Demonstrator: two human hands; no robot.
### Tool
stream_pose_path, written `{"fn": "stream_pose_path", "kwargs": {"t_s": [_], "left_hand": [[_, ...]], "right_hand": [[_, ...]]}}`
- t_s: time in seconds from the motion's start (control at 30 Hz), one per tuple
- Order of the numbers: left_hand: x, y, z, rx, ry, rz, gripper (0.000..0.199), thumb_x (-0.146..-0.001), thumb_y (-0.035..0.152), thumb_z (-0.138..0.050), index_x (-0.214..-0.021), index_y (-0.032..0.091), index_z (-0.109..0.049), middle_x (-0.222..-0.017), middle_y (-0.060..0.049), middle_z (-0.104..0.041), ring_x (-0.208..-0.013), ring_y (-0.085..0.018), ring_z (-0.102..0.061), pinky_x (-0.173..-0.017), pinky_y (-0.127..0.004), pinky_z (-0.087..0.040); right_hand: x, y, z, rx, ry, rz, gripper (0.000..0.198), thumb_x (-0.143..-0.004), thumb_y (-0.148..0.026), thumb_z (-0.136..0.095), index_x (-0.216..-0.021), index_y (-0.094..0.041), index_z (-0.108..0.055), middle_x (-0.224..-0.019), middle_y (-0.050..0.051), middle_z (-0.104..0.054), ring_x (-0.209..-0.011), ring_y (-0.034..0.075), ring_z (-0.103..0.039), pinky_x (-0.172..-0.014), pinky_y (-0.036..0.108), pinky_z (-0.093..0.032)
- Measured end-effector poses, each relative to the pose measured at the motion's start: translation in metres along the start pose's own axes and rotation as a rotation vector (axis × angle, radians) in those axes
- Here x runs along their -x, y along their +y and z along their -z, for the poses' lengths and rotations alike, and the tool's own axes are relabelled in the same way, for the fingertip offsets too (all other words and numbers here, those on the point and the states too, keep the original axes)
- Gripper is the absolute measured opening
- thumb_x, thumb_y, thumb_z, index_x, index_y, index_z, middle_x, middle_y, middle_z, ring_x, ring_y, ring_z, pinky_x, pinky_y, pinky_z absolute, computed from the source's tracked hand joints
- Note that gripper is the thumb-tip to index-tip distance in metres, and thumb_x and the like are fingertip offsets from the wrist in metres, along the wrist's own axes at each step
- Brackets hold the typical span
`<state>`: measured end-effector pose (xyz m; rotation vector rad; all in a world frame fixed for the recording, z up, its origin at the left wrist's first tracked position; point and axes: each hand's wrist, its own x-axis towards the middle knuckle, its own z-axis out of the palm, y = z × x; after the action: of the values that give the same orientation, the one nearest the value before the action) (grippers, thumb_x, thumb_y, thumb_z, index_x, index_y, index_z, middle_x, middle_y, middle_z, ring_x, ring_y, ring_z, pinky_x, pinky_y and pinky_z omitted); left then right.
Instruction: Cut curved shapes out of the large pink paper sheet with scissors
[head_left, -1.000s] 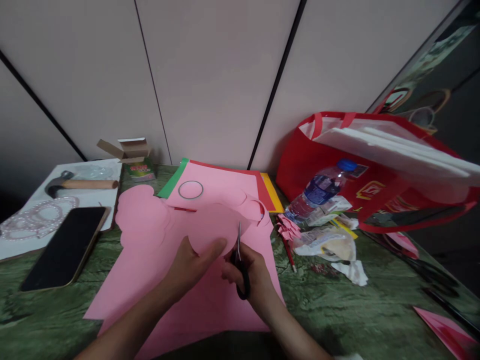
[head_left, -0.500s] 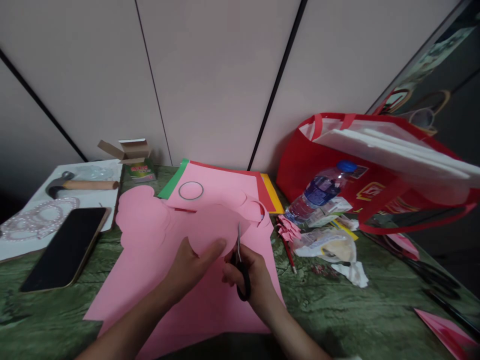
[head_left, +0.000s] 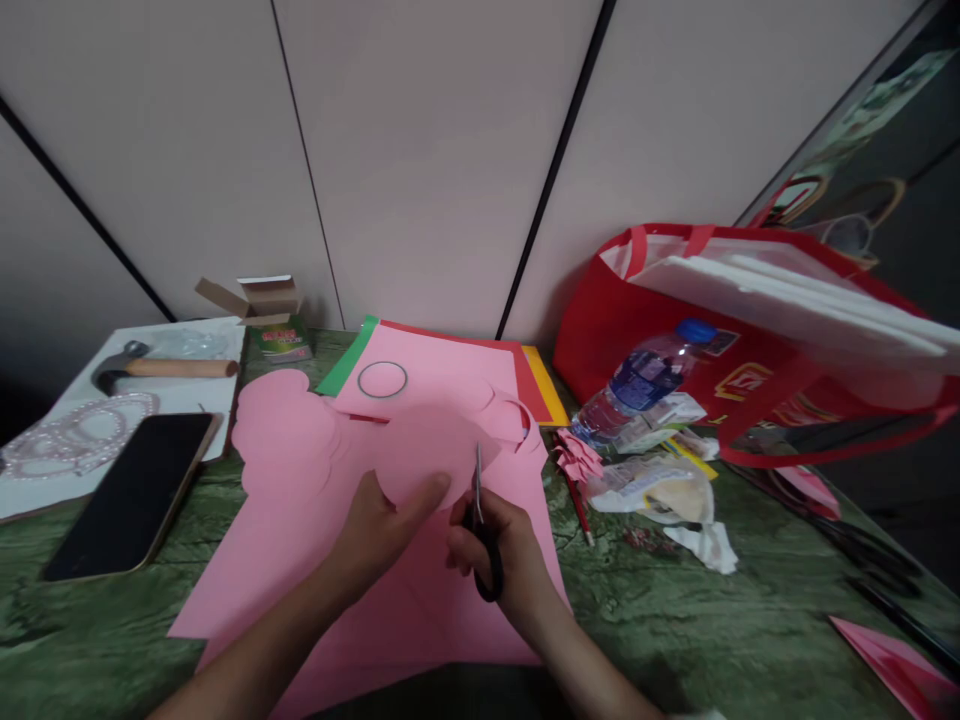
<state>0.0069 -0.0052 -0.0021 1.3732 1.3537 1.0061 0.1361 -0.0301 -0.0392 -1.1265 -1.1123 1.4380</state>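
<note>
My left hand (head_left: 390, 525) pinches a rounded piece of pink paper (head_left: 424, 450), thumb on top and the other fingers hidden beneath. In my right hand (head_left: 506, 550) is a pair of black-handled scissors (head_left: 487, 560), its blades pointing away from me and lying at the right edge of that piece. Under both hands spread large pink paper sheets (head_left: 420, 620). Several cut pink paper rounds (head_left: 285, 430) lie overlapped to the left. A thin dark ring (head_left: 382, 380) rests on the pink paper behind.
At left are a phone (head_left: 139, 495), a hammer (head_left: 180, 369), bead strings (head_left: 82, 435) and an opened small box (head_left: 281, 335). To the right stand a red bag (head_left: 675, 300) and a tilted water bottle (head_left: 637, 385), with a pencil (head_left: 580, 510), plastic wrappers (head_left: 660, 485) and more scissors (head_left: 870, 555).
The pink paper piece has shifted very slightly in my left hand, its far edge a little higher. Both hands stay almost in place, and the scissors remain at the paper's right edge.
</note>
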Motion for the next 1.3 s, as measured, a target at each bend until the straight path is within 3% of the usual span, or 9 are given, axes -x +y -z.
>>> {"fn": "stream_pose_path", "kwargs": {"t_s": [0.4,0.63,0.9,1.3], "left_hand": [[0.0003,-0.0015,0.0008,-0.003,0.016,-0.023,0.016,-0.075,0.027,-0.056,-0.067,0.015,-0.061,-0.058,0.001,-0.065,-0.060,-0.016,-0.063,-0.051,-0.021,-0.048],[0.0004,0.0015,0.0009,0.007,0.032,-0.009,0.018,-0.074,0.030,-0.057,-0.068,0.014,-0.063,-0.067,-0.003,-0.069,-0.066,-0.019,-0.064,-0.055,-0.025,-0.050],[0.0011,-0.0007,0.0028,-0.015,0.049,-0.022,0.024,-0.076,0.034,-0.056,-0.063,0.015,-0.060,-0.057,0.001,-0.063,-0.059,-0.016,-0.061,-0.051,-0.023,-0.047],[0.0008,-0.0017,0.0030,0.000,0.048,-0.041,0.022,-0.076,0.033,-0.055,-0.069,0.015,-0.064,-0.065,-0.001,-0.067,-0.065,-0.018,-0.063,-0.054,-0.024,-0.048]], "right_hand": [[0.0010,0.0003,0.0009,-0.011,-0.035,0.034,0.019,-0.066,-0.029,-0.063,-0.063,-0.017,-0.048,-0.043,-0.008,-0.045,-0.037,0.007,-0.043,-0.038,0.019,-0.035],[0.0023,0.0003,0.0024,-0.004,-0.042,0.028,0.020,-0.068,-0.031,-0.064,-0.065,-0.017,-0.049,-0.043,-0.008,-0.046,-0.038,0.008,-0.045,-0.038,0.019,-0.035],[0.0020,0.0020,0.0026,-0.026,-0.049,0.018,0.020,-0.067,-0.030,-0.064,-0.065,-0.017,-0.049,-0.043,-0.008,-0.046,-0.036,0.007,-0.045,-0.037,0.018,-0.035],[0.0015,0.0007,0.0001,-0.030,-0.018,0.002,0.019,-0.064,-0.029,-0.064,-0.061,-0.018,-0.049,-0.040,-0.008,-0.045,-0.033,0.008,-0.045,-0.034,0.018,-0.034]]}}
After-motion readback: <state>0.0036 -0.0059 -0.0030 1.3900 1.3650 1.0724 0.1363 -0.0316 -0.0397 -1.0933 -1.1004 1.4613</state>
